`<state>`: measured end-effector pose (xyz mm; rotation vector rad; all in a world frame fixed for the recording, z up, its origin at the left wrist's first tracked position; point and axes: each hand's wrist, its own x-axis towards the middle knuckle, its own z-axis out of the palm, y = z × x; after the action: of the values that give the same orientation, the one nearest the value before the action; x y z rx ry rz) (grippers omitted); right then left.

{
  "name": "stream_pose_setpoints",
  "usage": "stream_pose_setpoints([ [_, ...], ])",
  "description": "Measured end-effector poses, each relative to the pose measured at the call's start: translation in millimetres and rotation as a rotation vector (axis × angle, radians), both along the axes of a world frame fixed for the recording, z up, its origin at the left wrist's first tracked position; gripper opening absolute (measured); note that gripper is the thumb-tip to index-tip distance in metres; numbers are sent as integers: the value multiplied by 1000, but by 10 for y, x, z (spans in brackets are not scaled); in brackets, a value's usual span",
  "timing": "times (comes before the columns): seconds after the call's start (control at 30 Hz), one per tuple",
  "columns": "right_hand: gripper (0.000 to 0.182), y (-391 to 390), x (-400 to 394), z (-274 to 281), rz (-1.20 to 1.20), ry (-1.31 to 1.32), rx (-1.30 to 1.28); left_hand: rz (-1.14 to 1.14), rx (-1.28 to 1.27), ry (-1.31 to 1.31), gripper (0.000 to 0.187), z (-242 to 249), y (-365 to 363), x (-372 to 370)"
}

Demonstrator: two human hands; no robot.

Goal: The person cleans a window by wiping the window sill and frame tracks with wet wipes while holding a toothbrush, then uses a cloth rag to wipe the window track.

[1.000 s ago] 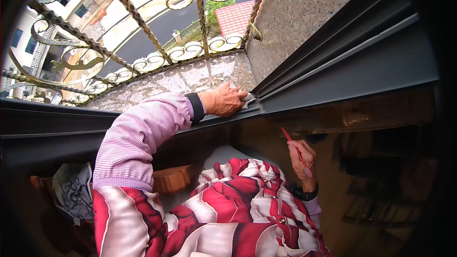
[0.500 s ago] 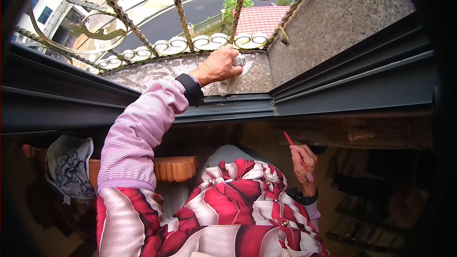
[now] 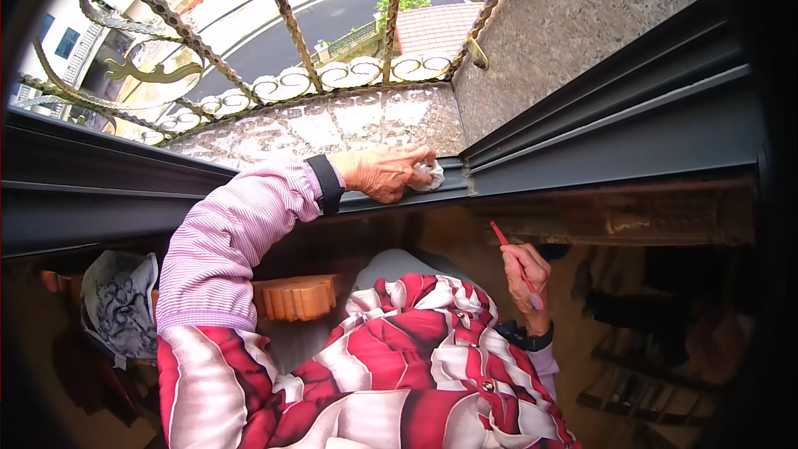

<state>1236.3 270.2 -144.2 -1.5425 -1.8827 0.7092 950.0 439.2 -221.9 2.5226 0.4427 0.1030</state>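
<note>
My left hand (image 3: 386, 175) is closed on a crumpled white cloth (image 3: 427, 176) and presses it onto the dark window track (image 3: 453, 173), close to the corner of the frame. Part of the cloth is hidden under my fingers. Lower on the right, away from the window, my right hand (image 3: 529, 276) grips a slim red toothbrush (image 3: 509, 243). Its handle points up and to the left, and a pale lavender end shows by the palm.
Beyond the track lies a speckled stone sill (image 3: 332, 125), bounded by an ornate metal grille (image 3: 287, 21). A stone side wall (image 3: 573, 33) rises on the right. Below left are a wooden piece (image 3: 295, 298) and a patterned grey cloth item (image 3: 120, 299).
My left hand has come back from above the stone sill, down onto the window track with the white cloth. My right hand keeps the toothbrush in nearly the same spot. The view has shifted slightly.
</note>
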Motion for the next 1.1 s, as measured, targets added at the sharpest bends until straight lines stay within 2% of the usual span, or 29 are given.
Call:
stream_pose_setpoints([
  [0.07,11,-8,11,-12,-5,6,-1,-53,331,115,53,64,-26,35],
  [0.13,11,-18,40,-74,-4,2,12,-74,424,262,52,181,-1,59],
  [0.17,11,-18,39,-68,-9,4,1,-82,511,222,47,165,15,51],
  [0.27,11,-43,53,-58,-27,-4,-7,-172,484,182,38,-17,130,77],
  [0.3,11,-48,65,-69,-32,-13,11,-173,468,179,28,-63,142,67],
  [0.43,11,-84,125,-62,-55,-36,39,-101,473,293,23,12,-28,23],
  [0.53,11,-111,163,-112,-75,-28,35,-98,505,214,22,-99,-56,-140],
  [0.7,11,-108,155,-123,-68,-16,43,-165,408,285,20,13,8,-231],
  [0.8,12,-86,148,-108,-55,-13,67,155,176,235,16,108,24,-197],
  [0.83,12,-86,144,-109,-49,-13,75,306,215,84,15,83,81,-240],
  [0.87,12,-79,138,-116,-46,-7,70,433,142,173,14,399,151,-206],
  [0.93,12,-69,128,-121,-31,5,56,590,355,-49,16,304,349,-294],
  [1.0,12,-39,105,-111,-17,18,48,581,412,-201,16,372,440,-311],
  [1.07,12,-30,81,-121,-19,24,50,520,159,-302,15,407,440,-251],
  [1.1,12,-23,70,-116,-8,21,47,490,113,-296,16,329,396,-173],
])
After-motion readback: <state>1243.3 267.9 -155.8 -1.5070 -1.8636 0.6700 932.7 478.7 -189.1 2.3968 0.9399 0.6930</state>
